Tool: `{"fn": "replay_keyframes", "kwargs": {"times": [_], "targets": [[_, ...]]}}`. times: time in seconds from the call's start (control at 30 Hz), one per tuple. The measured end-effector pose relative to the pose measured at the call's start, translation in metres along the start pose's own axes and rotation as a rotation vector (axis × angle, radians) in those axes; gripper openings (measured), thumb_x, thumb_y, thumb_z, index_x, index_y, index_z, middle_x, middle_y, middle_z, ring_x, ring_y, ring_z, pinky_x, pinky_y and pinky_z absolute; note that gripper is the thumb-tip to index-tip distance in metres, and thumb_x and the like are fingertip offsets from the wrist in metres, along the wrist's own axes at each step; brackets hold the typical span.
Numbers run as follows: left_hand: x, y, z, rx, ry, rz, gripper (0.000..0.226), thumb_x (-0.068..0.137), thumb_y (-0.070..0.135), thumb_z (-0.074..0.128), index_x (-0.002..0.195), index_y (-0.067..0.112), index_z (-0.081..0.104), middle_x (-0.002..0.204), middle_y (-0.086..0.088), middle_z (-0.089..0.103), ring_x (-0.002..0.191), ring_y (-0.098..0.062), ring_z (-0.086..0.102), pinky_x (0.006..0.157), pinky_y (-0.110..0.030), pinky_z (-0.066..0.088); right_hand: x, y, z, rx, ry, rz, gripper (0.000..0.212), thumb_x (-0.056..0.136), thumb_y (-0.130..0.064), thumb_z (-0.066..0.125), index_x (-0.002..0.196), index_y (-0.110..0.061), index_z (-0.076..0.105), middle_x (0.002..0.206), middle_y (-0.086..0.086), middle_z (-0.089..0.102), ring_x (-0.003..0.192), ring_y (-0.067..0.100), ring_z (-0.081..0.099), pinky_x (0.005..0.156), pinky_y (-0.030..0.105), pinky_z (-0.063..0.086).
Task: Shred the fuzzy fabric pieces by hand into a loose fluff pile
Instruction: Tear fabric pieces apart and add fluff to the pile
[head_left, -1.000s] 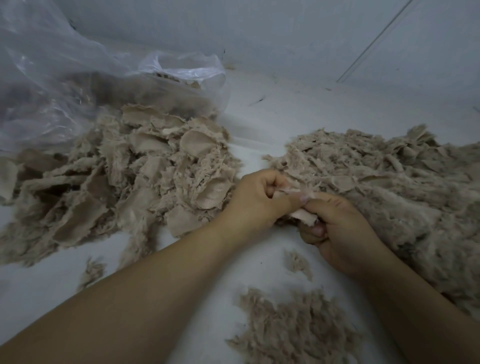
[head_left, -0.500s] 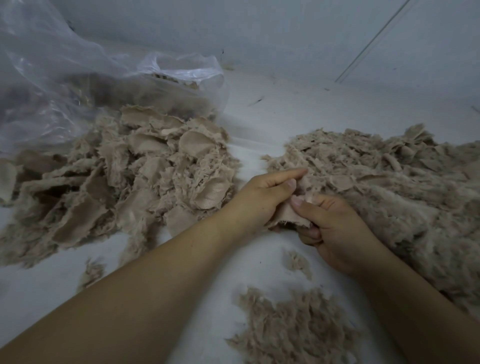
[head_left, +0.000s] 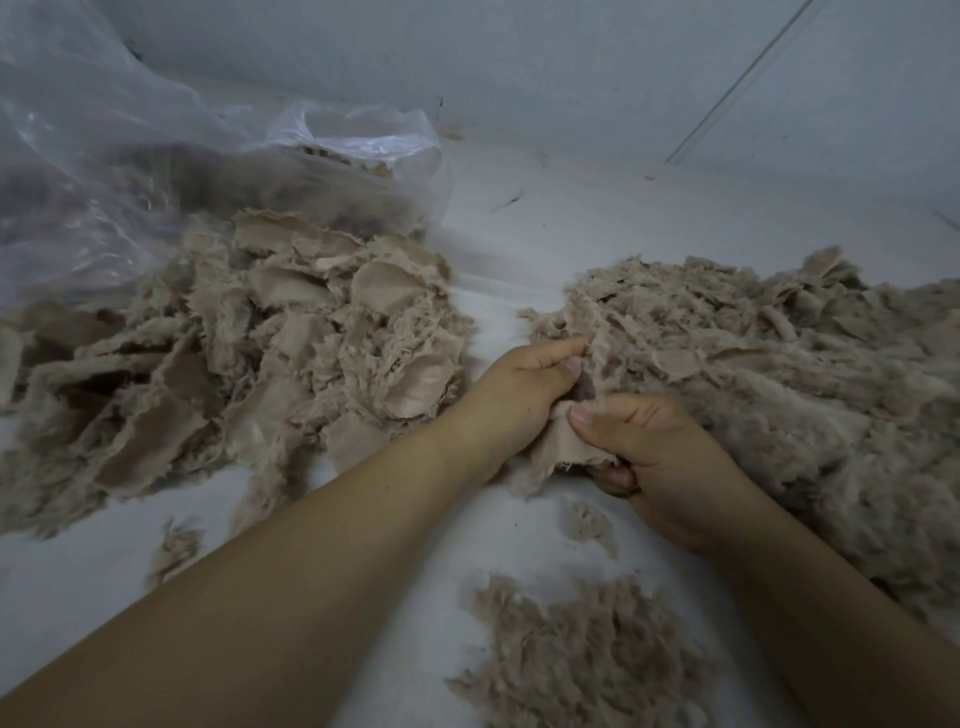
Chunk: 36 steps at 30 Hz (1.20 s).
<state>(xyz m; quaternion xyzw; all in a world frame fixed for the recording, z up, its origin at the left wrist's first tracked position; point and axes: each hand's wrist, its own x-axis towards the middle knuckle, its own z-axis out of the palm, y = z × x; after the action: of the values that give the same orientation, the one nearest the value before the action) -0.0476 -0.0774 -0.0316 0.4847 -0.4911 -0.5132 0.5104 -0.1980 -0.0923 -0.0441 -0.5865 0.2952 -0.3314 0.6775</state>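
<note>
A beige fuzzy fabric piece (head_left: 558, 446) hangs between my hands at the centre. My left hand (head_left: 514, 392) pinches its fuzzy upper edge with thumb and forefinger. My right hand (head_left: 654, 457) grips its lower part, thumb on top of the smooth backing. A heap of whole fabric pieces (head_left: 249, 353) lies to the left. A large pile of torn fabric and fluff (head_left: 779, 374) spreads on the right, touching my right hand. A smaller loose fluff pile (head_left: 582, 660) lies near the bottom, between my forearms.
A clear plastic bag (head_left: 156, 171) with more fabric inside lies at the back left on the white surface (head_left: 545, 228). Small fluff tufts (head_left: 174, 551) sit near my left forearm. A grey wall (head_left: 519, 62) rises behind.
My left hand's fingers went from curled to extended, then pinched the fuzzy edge higher up. The fabric piece now hangs lower between the hands, more of its backing showing.
</note>
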Motion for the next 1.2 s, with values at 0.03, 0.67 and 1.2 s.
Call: {"fn": "replay_keyframes", "kwargs": {"times": [0.03,0.67,1.2], "targets": [[0.0,0.0,0.0,-0.002,0.003,-0.005,0.035,0.102,0.008,0.045,0.136,0.011,0.054,0.088,0.02,0.071,0.084,0.011,0.063,0.078,-0.006,0.048,-0.001,0.0,0.0,-0.021,-0.012,-0.003,0.03,0.081,-0.027,0.072,0.07,-0.001,0.064,0.052,0.004,0.042,0.041,0.008,0.029,0.041,0.017,0.025],[-0.018,0.001,-0.004,0.353,0.155,0.378,0.006,0.08,0.011,0.078,0.086,0.013,0.076,0.094,-0.014,0.06,0.082,-0.01,0.056,0.071,-0.016,0.042,0.004,0.001,-0.001,0.165,0.047,-0.015,0.027,0.089,-0.026,0.051,0.08,-0.002,0.056,0.05,-0.001,0.041,0.037,0.004,0.027,0.037,0.017,0.022],[-0.016,0.002,0.0,0.291,0.306,0.324,0.043,0.091,0.021,0.067,0.055,0.005,0.052,0.055,-0.001,0.048,0.05,-0.007,0.04,0.051,-0.023,0.035,0.002,0.003,0.002,0.029,0.065,-0.065,0.023,0.084,-0.026,0.064,0.067,-0.011,0.063,0.055,0.004,0.029,0.043,0.009,0.02,0.04,0.02,0.02]]}}
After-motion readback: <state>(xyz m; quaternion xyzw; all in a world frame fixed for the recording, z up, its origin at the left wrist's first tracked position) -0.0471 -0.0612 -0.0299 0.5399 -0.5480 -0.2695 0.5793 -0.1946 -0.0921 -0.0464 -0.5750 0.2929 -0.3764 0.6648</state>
